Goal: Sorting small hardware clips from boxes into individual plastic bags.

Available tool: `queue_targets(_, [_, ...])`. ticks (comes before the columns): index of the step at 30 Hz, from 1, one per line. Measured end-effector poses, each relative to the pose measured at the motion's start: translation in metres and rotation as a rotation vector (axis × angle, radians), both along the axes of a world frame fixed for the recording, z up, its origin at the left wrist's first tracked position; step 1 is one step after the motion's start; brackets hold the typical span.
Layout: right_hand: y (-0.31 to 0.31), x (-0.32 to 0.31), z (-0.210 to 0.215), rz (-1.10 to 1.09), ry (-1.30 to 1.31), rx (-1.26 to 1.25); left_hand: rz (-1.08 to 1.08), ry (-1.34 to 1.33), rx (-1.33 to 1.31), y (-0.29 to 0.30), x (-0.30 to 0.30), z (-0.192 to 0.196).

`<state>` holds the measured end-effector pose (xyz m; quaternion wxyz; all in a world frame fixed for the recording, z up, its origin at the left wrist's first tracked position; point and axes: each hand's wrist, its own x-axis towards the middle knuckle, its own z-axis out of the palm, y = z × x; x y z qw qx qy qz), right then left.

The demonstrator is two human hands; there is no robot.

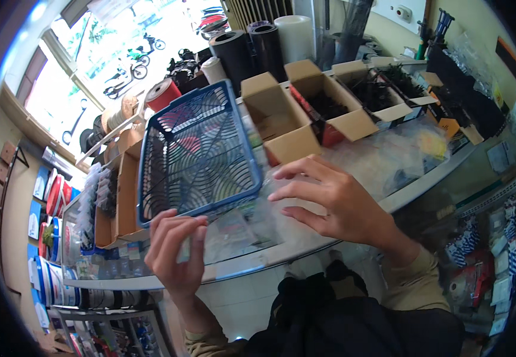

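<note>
Right hand [339, 201], fingers apart; left hand [176, 253], grip unclear; one blue basket [245, 132]; four boxes [292, 146] abreast.

The blue basket [203, 162] and open cartons [294, 144] block the way forward. Above the low clear plastic [383, 163] there's room.

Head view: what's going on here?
Someone has both bare hands over a glass counter. The left hand is at the near rim of a blue plastic basket, fingers curled; can't tell whether it touches or holds anything. The right hand has fingers spread, near clear plastic. Open cardboard boxes stand beyond it, beside the basket.
</note>
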<state>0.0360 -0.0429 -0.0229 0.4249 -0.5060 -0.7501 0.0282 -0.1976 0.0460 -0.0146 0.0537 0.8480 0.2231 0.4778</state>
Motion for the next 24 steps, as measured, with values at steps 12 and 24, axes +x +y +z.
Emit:
queue_targets(12, [-0.09, 0.16, -0.027, -0.799, 0.245, 0.129, -0.308, 0.151, -0.2, -0.062, 0.189, 0.0])
queue_targets(24, [-0.127, 0.203, -0.052, -0.802, 0.235, -0.114, -0.488, 0.3, -0.274, -0.107, 0.297, -0.055])
